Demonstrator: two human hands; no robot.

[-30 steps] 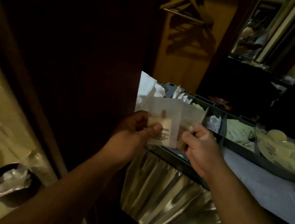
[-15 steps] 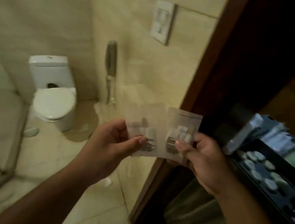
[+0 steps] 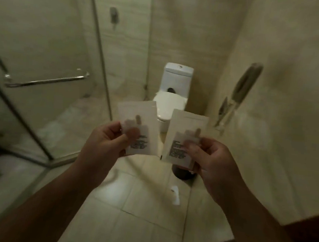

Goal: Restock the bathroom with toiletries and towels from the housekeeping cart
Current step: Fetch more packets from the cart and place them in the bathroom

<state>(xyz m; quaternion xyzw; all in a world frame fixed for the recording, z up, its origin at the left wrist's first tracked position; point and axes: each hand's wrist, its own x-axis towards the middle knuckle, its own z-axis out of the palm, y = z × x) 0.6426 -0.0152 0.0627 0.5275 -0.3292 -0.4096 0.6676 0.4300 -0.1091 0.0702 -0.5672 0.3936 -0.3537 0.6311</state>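
Note:
I hold two flat translucent toiletry packets with printed text in front of me. My left hand (image 3: 105, 141) pinches the left packet (image 3: 138, 125) between thumb and fingers. My right hand (image 3: 213, 159) pinches the right packet (image 3: 184, 140) the same way. The packets are held upright, side by side and slightly apart, over the bathroom floor. The housekeeping cart is out of view.
A white toilet (image 3: 173, 95) stands straight ahead against the far wall. A glass shower enclosure with a chrome bar (image 3: 45, 81) fills the left. A hand sprayer (image 3: 241, 93) hangs on the right wall. A dark round bin (image 3: 181, 173) sits below the right packet. A brown door edge (image 3: 306, 237) is at lower right.
The view has swung from the cart through the doorway into the bathroom, with the toilet now ahead. The two packets, overlapping before, are now held apart, one in each hand.

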